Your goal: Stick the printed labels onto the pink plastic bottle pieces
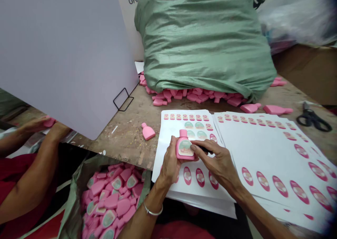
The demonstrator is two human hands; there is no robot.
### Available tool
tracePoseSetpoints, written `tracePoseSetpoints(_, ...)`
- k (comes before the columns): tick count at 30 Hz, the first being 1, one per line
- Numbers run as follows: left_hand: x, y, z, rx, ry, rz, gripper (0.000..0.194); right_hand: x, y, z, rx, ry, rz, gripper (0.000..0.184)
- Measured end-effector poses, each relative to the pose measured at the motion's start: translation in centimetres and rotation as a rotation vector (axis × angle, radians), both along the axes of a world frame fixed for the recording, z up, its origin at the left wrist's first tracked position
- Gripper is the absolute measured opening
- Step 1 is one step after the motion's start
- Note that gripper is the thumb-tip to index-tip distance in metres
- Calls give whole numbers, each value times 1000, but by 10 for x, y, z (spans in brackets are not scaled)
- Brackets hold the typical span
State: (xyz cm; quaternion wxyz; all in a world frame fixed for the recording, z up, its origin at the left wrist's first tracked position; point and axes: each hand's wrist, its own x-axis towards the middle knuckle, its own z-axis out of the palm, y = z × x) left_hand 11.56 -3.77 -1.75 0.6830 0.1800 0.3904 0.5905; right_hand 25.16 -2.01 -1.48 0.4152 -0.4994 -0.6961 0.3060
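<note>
Pink toy bottle (183, 144), mid-frame, hovers above sticker sheets (172, 128) overhanging the table (126, 137) edge, mostly bare wood leftward; left hand (170, 160) clasps it, right hand (217, 158) pinches a dark tool (205, 149) near its label (185, 148).

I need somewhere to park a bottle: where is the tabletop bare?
Bare wood, with small scraps, shows between the black wire frame and the loose pink bottle; another patch lies between that bottle and the pink bottles fringing the green sack. Crowded: the sack's front edge, and the sticker sheets, over which the left hand holds a labelled bottle.
</note>
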Motion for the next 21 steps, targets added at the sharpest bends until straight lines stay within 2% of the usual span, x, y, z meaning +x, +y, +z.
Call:
tracePoseSetpoints(5,-1,-1,2,7,2,-1,47,-2,-1,-1,51,-31,5,20)
tracePoseSetpoints(10,-5,-5,3,154,125,-86,32,-1,-1,-4,161,-146,-20,21)
tracePoseSetpoints(13,-10,-5,-1,203,190,-126,32,6,6,-5,228,-283,-118,31)
tracePoseSetpoints(16,-14,-6,2,210,172,-196,35,11,17,-3,84,-215,-184,53)
tracePoseSetpoints(19,-13,-8,15,219,398,-274,40,7,19,3,-185,44,-26,69)
tracePoseSetpoints(21,-11,-11,24,222,597,-316,41,4,18,6,-307,143,90,76)
